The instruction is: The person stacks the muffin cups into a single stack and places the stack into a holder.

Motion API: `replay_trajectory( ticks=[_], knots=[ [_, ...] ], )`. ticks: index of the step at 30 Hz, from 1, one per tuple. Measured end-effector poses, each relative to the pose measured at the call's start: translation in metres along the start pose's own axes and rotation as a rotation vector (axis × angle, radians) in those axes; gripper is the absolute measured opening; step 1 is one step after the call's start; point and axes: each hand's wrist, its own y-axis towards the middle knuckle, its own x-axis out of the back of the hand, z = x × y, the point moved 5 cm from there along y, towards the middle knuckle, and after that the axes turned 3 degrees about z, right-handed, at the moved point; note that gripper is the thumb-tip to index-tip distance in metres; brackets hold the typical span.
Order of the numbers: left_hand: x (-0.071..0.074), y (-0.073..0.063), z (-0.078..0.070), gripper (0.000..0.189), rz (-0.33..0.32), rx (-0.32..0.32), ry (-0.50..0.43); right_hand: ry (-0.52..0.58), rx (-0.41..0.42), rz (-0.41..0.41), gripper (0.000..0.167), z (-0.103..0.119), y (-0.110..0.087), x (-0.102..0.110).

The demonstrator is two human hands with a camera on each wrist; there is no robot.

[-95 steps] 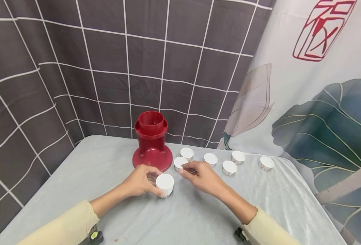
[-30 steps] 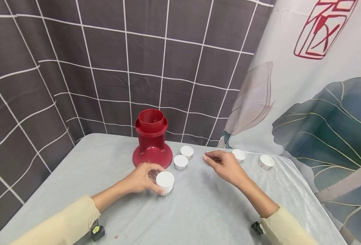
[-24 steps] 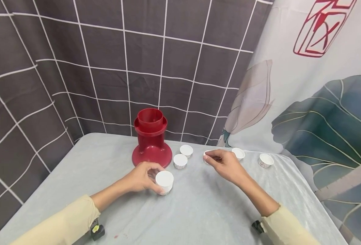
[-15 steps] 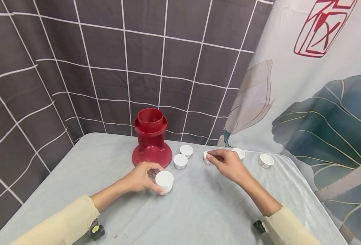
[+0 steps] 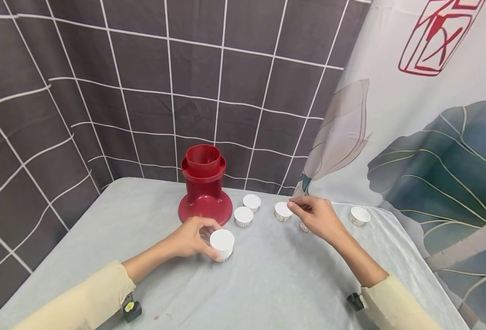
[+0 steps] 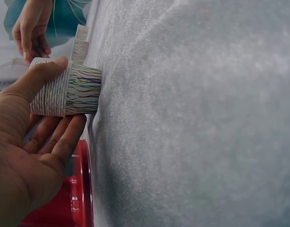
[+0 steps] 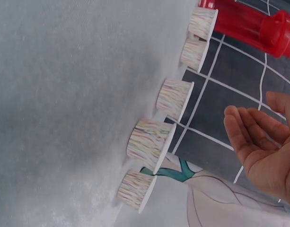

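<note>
My left hand (image 5: 193, 239) holds a stack of nested white paper baking cups (image 5: 222, 243) upright on the grey cloth. In the left wrist view, thumb and fingers lie on opposite sides of the ribbed stack (image 6: 64, 92), whose lowest cup has coloured wavy lines. My right hand (image 5: 319, 220) hovers above the cloth, just right of a single cup (image 5: 283, 211). It holds nothing; in the right wrist view the right hand (image 7: 268, 151) has loosely bent fingers, apart from the cups. Another cup (image 5: 304, 227) is partly hidden under that hand.
A red plastic stand (image 5: 203, 188) with a round base and open top stands behind my left hand. Two loose cups (image 5: 243, 217) sit at its right. One more cup (image 5: 359, 216) is at the far right, near the back edge. Curtains hang behind the table.
My right hand has gone from the cups beside the red stand to the single cup farther right, then lifted off it and shifted slightly right. My left hand keeps its grip on the stack.
</note>
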Motion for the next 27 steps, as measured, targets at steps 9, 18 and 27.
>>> replay_trajectory(
  ticks=[9, 18, 27],
  knots=[
    [0.0007, -0.0003, -0.0004, 0.048, -0.007, 0.001, 0.016, -0.004, -0.003, 0.001, 0.029, -0.0052, 0.0014, 0.0039],
    [-0.0004, 0.0005, 0.0008, 0.048, -0.007, -0.001, 0.011, 0.008, -0.003, 0.000, 0.028, -0.0054, 0.0005, 0.0032],
    [0.0005, -0.0002, 0.0009, 0.049, -0.004, 0.008, 0.014, -0.017, -0.008, -0.014, 0.030, -0.0080, 0.0021, 0.0088]
  ],
)
